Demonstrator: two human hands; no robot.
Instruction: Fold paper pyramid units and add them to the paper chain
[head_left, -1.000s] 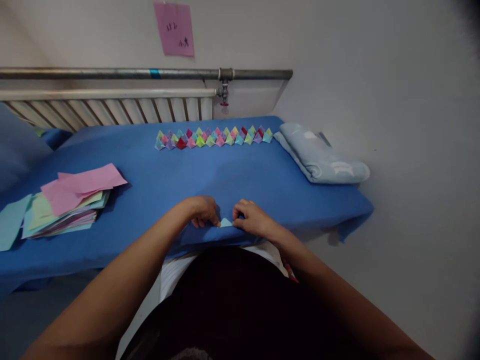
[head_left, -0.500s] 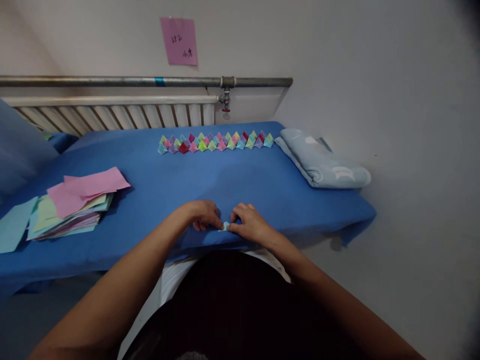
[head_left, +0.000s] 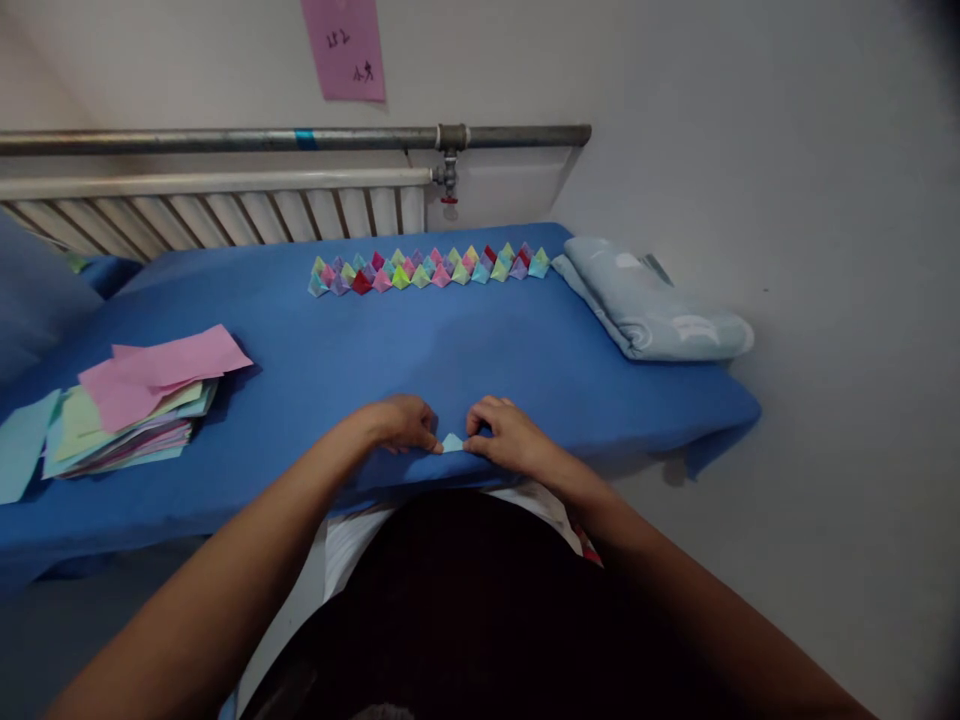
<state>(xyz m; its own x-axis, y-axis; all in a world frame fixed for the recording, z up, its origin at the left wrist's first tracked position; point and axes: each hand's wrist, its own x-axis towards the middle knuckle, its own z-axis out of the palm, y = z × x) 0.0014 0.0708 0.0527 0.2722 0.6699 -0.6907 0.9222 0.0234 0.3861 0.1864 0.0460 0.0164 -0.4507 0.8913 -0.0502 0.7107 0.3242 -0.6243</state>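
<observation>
Nearest is the dark top [head_left: 480, 610] of the person, at the front edge of a bed [head_left: 322, 370] with a blue sheet. Near this edge, between the two hands, lies a small pale blue folded paper [head_left: 452, 443], its peak pointing to the far side. The left hand [head_left: 409, 423] has its fingertips at the left corner, and the right hand [head_left: 504, 433], with curled fingers, is at the right corner; whether they pinch the paper or only press it, I cannot tell. Farther, at left, is a stack of coloured paper [head_left: 120, 440] and, at right, a folded light blue blanket [head_left: 660, 310]. Beyond stand rows of colourful folded paper pieces [head_left: 420, 275], then a radiator [head_left: 285, 210].
</observation>
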